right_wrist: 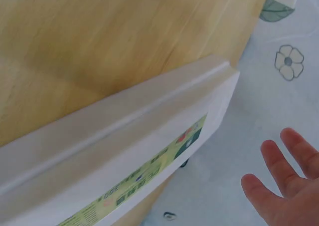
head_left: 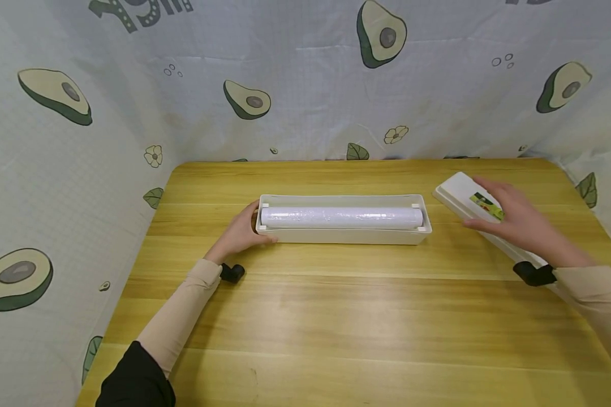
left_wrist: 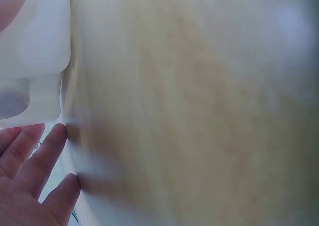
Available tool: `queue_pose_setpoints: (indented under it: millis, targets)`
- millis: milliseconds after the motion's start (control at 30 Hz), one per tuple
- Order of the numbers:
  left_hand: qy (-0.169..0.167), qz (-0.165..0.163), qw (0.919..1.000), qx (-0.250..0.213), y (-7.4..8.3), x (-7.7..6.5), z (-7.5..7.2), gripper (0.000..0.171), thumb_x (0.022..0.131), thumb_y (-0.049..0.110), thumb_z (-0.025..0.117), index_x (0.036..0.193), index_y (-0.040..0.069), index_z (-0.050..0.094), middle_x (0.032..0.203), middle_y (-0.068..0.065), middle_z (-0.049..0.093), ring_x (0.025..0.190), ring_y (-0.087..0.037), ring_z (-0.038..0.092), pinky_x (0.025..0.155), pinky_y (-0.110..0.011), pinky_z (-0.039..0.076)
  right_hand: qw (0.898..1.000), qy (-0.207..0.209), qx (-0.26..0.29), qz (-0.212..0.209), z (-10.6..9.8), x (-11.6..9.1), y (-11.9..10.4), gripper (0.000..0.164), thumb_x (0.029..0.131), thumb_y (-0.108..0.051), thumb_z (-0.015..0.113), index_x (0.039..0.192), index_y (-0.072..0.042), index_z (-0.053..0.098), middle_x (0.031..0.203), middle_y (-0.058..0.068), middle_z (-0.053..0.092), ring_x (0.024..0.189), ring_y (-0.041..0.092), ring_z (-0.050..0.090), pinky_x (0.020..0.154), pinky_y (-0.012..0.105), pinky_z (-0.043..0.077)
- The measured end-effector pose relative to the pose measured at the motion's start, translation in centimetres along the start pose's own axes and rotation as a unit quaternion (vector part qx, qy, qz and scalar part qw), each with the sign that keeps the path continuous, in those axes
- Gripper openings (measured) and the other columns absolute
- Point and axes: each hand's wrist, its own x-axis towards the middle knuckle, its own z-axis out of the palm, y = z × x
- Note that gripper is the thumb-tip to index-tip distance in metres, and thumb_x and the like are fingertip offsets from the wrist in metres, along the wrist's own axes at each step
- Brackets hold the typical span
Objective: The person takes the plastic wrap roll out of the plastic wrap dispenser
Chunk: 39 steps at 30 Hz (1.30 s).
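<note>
A long white cling film box [head_left: 346,236] lies lidless on the wooden table, with a roll of cling film [head_left: 341,217] inside it. My left hand [head_left: 240,230] holds the box's left end, thumb at the front side and fingers round the far side. In the left wrist view the thumb [left_wrist: 11,5] shows against the white wall of the box [left_wrist: 42,36]. To the right lies the white lid [head_left: 460,195], set at a slant, with a green and yellow label [right_wrist: 149,173]. Over it hovers my right hand [head_left: 521,217], fingers spread and apart from the lid.
The wooden table [head_left: 336,316] ends at a back edge just beyond the box. White cloth [head_left: 305,73] printed with avocados hangs behind and at both sides. A black wrist mount [head_left: 232,273] sits on the left wrist, another [head_left: 533,274] on the right.
</note>
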Motion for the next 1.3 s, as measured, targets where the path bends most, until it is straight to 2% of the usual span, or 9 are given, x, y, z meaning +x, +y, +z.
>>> queue_pose_setpoints:
  millis: [133, 367, 633, 800, 1033, 1300]
  targets:
    - [0.001, -0.001, 1.0, 0.001, 0.0, 0.0, 0.0, 0.103, 0.069, 0.03, 0.087, 0.15, 0.009, 0.026, 0.14, -0.011, 0.043, 0.124, -0.026, 0.044, 0.104, -0.045, 0.034, 1.0, -0.003, 0.002, -0.014, 0.2, 0.3, -1.1, 0.099, 0.079, -0.028, 0.079, 0.154, -0.01, 0.017, 0.138, 0.037, 0.03, 0.119, 0.054, 0.029, 0.088, 0.069, 0.027]
    - [0.002, 0.0, 1.0, 0.004, 0.1, 0.0, 0.1, 0.103, 0.069, 0.03, 0.087, 0.15, 0.009, 0.027, 0.139, -0.01, 0.043, 0.124, -0.025, 0.043, 0.105, -0.044, 0.033, 0.999, -0.003, 0.005, -0.038, 0.9, 1.2, -2.4, 0.095, 0.078, -0.027, 0.08, 0.152, -0.006, 0.023, 0.135, 0.033, 0.035, 0.113, 0.048, 0.038, 0.085, 0.065, 0.033]
    - [0.003, 0.003, 1.0, 0.004, -0.1, 0.1, 0.1, 0.103, 0.069, 0.03, 0.088, 0.149, 0.009, 0.027, 0.139, -0.01, 0.044, 0.124, -0.025, 0.044, 0.104, -0.044, 0.034, 0.997, -0.02, 0.048, -0.055, 1.9, 2.4, -3.9, 0.093, 0.08, -0.024, 0.08, 0.151, -0.005, 0.024, 0.141, 0.029, 0.032, 0.12, 0.046, 0.035, 0.092, 0.068, 0.028]
    - [0.003, 0.007, 1.0, 0.004, -0.1, 0.0, 0.1, 0.102, 0.069, 0.029, 0.087, 0.149, 0.008, 0.028, 0.139, -0.011, 0.043, 0.123, -0.026, 0.044, 0.104, -0.044, 0.034, 0.996, -0.03, 0.051, -0.066, 2.4, 3.1, -5.0, 0.092, 0.08, -0.024, 0.08, 0.152, -0.006, 0.024, 0.142, 0.026, 0.032, 0.122, 0.044, 0.036, 0.093, 0.066, 0.029]
    - [0.007, 0.004, 0.9999, 0.01, 0.0, 0.0, 0.1, 0.103, 0.069, 0.03, 0.087, 0.149, 0.008, 0.028, 0.138, -0.009, 0.045, 0.122, -0.025, 0.045, 0.103, -0.043, 0.035, 0.994, -0.045, 0.068, -0.079, 3.6, 4.0, -6.8, 0.09, 0.081, -0.027, 0.078, 0.152, -0.01, 0.025, 0.147, 0.023, 0.029, 0.126, 0.041, 0.034, 0.095, 0.064, 0.029]
    - [0.005, 0.005, 0.9999, 0.008, -0.1, 0.0, 0.1, 0.102, 0.069, 0.029, 0.087, 0.149, 0.008, 0.028, 0.139, -0.011, 0.044, 0.123, -0.026, 0.045, 0.103, -0.044, 0.035, 0.991, -0.054, 0.073, -0.093, 5.1, 5.1, -8.7, 0.086, 0.083, -0.035, 0.076, 0.151, -0.011, 0.029, 0.145, 0.019, 0.033, 0.123, 0.037, 0.039, 0.096, 0.06, 0.033]
